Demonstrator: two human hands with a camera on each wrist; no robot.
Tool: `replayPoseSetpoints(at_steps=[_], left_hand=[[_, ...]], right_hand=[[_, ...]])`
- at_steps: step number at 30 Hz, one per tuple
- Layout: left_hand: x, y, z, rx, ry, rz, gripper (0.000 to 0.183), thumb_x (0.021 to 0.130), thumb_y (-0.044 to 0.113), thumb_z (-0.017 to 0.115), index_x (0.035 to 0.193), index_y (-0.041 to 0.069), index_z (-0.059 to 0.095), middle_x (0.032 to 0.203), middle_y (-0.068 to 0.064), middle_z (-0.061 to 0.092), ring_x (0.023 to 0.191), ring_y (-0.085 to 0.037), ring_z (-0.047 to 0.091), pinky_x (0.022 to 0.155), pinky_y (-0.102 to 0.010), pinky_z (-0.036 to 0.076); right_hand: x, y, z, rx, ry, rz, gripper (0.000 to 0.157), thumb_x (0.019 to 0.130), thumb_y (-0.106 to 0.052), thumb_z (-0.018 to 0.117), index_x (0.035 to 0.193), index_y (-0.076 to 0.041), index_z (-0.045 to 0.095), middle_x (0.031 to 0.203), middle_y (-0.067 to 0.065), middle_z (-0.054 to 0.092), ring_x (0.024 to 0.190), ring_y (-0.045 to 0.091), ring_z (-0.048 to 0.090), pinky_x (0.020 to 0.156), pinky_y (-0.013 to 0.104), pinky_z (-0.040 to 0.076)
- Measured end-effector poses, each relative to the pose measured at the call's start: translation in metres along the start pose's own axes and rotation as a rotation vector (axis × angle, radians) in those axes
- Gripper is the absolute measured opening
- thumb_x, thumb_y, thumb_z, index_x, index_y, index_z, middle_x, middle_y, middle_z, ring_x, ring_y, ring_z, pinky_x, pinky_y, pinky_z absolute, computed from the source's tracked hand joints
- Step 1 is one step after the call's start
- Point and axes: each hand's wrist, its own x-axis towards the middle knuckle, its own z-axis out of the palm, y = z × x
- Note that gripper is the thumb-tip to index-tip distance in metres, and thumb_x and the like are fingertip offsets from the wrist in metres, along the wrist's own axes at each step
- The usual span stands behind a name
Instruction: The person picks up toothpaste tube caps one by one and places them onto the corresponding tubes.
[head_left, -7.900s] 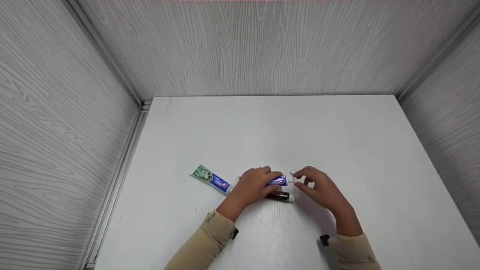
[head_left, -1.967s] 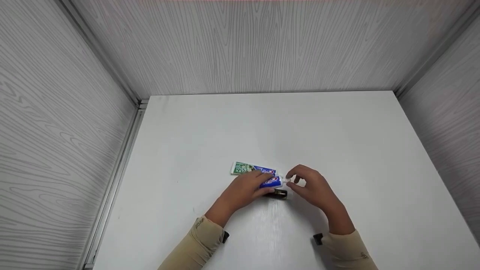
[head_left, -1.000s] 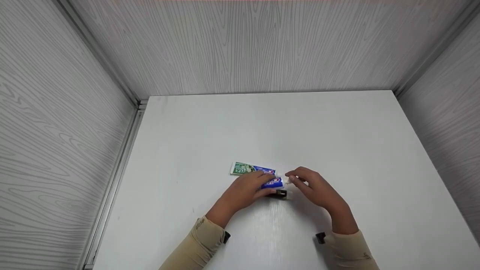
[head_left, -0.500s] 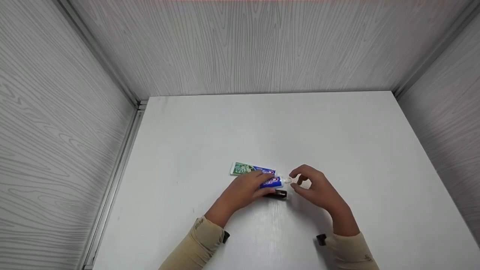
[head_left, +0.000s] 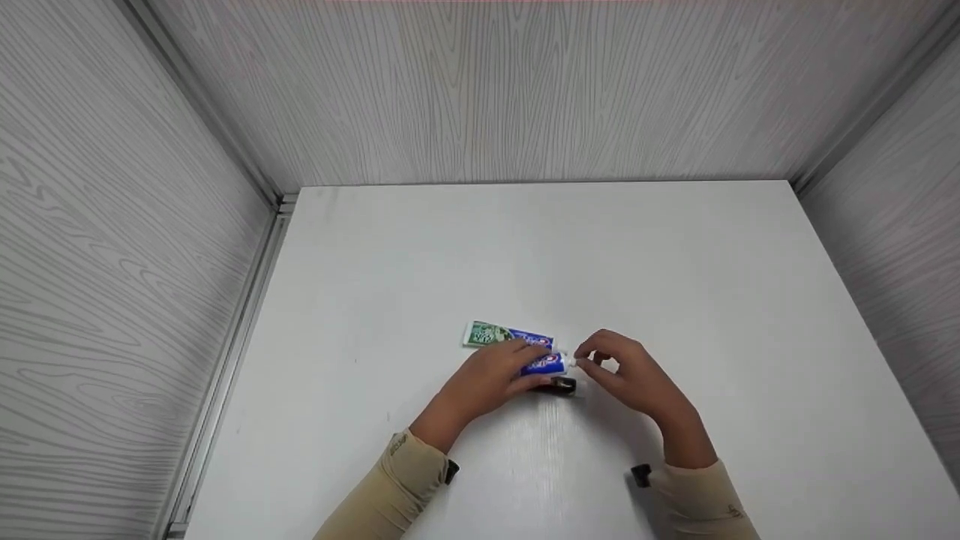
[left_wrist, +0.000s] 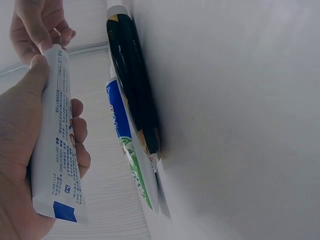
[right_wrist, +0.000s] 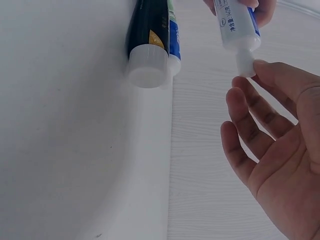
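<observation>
In the head view my left hand holds a blue and white toothpaste tube, nozzle end to the right. The left wrist view shows my fingers wrapped round this tube, held above the table. My right hand is at the nozzle end. Thumb and forefinger pinch the small white cap, while the other fingers are loosely bent. A green and blue toothpaste tube lies just beyond, partly hidden by my left hand. A dark tube with a white cap lies on the near side.
The white table carries the two lying tubes side by side, close under my hands. Grey wood-grain panels enclose it at the back and both sides. A metal rail runs along the left edge.
Since the earliest frame the green and blue tube has moved right, beside the other tubes. Half a second ago my right fingertips were parted near the cap; now they pinch it.
</observation>
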Motion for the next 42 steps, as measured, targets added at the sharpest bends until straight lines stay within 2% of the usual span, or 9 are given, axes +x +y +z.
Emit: replayPoseSetpoints(at_steps=[4, 10, 15, 21, 27, 30, 38, 42], left_hand=[[0.0009, -0.0009, 0.0016, 0.004, -0.002, 0.013, 0.049, 0.099, 0.054, 0.047, 0.138, 0.026, 0.054, 0.124, 0.005, 0.062, 0.11, -0.012, 0.062, 0.097, -0.033, 0.05], [0.0022, -0.0014, 0.0031, -0.005, -0.002, 0.018, 0.05, 0.099, 0.054, 0.047, 0.138, 0.024, 0.055, 0.127, 0.004, 0.062, 0.113, -0.014, 0.062, 0.097, -0.034, 0.05], [0.0024, -0.0018, 0.0036, -0.009, -0.006, 0.007, 0.051, 0.099, 0.055, 0.046, 0.138, 0.023, 0.056, 0.129, 0.004, 0.061, 0.114, -0.014, 0.062, 0.098, -0.034, 0.05], [0.0027, 0.0006, 0.0015, 0.006, 0.02, 0.026, 0.049, 0.099, 0.053, 0.048, 0.136, 0.022, 0.057, 0.125, 0.005, 0.063, 0.111, -0.013, 0.063, 0.096, -0.033, 0.05], [0.0035, 0.0032, 0.0007, 0.019, -0.023, -0.005, 0.05, 0.099, 0.055, 0.046, 0.137, 0.024, 0.056, 0.128, 0.005, 0.061, 0.113, -0.013, 0.062, 0.098, -0.035, 0.05], [0.0034, 0.0027, 0.0018, 0.021, -0.017, 0.002, 0.049, 0.099, 0.054, 0.046, 0.137, 0.025, 0.056, 0.128, 0.005, 0.061, 0.113, -0.013, 0.061, 0.098, -0.034, 0.049], [0.0019, 0.0021, 0.0035, 0.006, 0.015, 0.032, 0.049, 0.099, 0.054, 0.047, 0.137, 0.024, 0.056, 0.128, 0.005, 0.062, 0.114, -0.012, 0.062, 0.097, -0.033, 0.05], [0.0014, 0.0015, 0.0022, 0.006, 0.029, 0.033, 0.05, 0.099, 0.054, 0.047, 0.136, 0.022, 0.057, 0.125, 0.004, 0.063, 0.111, -0.013, 0.063, 0.095, -0.033, 0.051]], right_hand=[[0.0, -0.001, 0.0001, 0.005, -0.012, 0.004, 0.008, 0.092, -0.02, 0.07, 0.1, -0.019, 0.069, 0.098, -0.012, 0.065, 0.085, 0.007, 0.062, 0.079, 0.04, 0.053], [-0.0004, -0.0028, -0.0005, 0.007, -0.026, 0.023, 0.016, 0.089, -0.018, 0.074, 0.102, -0.024, 0.068, 0.099, -0.01, 0.065, 0.084, 0.008, 0.063, 0.08, 0.043, 0.052], [-0.0003, -0.0005, -0.0007, 0.004, -0.037, 0.02, 0.016, 0.092, -0.018, 0.071, 0.106, -0.025, 0.068, 0.101, -0.011, 0.066, 0.085, 0.008, 0.063, 0.081, 0.042, 0.053], [0.0002, -0.0009, -0.0005, 0.019, -0.055, 0.04, 0.013, 0.096, -0.024, 0.065, 0.108, -0.026, 0.07, 0.102, -0.012, 0.067, 0.09, 0.008, 0.062, 0.083, 0.035, 0.052], [0.0, 0.0009, 0.0001, 0.019, -0.086, 0.083, 0.013, 0.099, -0.029, 0.06, 0.108, -0.028, 0.07, 0.104, -0.008, 0.069, 0.096, 0.007, 0.062, 0.088, 0.034, 0.051], [-0.0008, 0.0001, -0.0003, 0.026, -0.097, 0.104, 0.013, 0.1, -0.03, 0.059, 0.106, -0.027, 0.07, 0.103, -0.006, 0.07, 0.096, 0.008, 0.062, 0.088, 0.034, 0.051], [-0.0028, 0.001, 0.0, -0.003, -0.039, 0.184, 0.024, 0.101, -0.038, 0.054, 0.11, -0.025, 0.072, 0.105, -0.009, 0.069, 0.1, 0.006, 0.063, 0.091, 0.04, 0.051], [-0.0045, 0.0017, -0.0018, 0.005, -0.008, 0.14, 0.018, 0.102, -0.029, 0.054, 0.112, -0.027, 0.069, 0.11, -0.003, 0.069, 0.103, 0.007, 0.063, 0.09, 0.039, 0.051]])
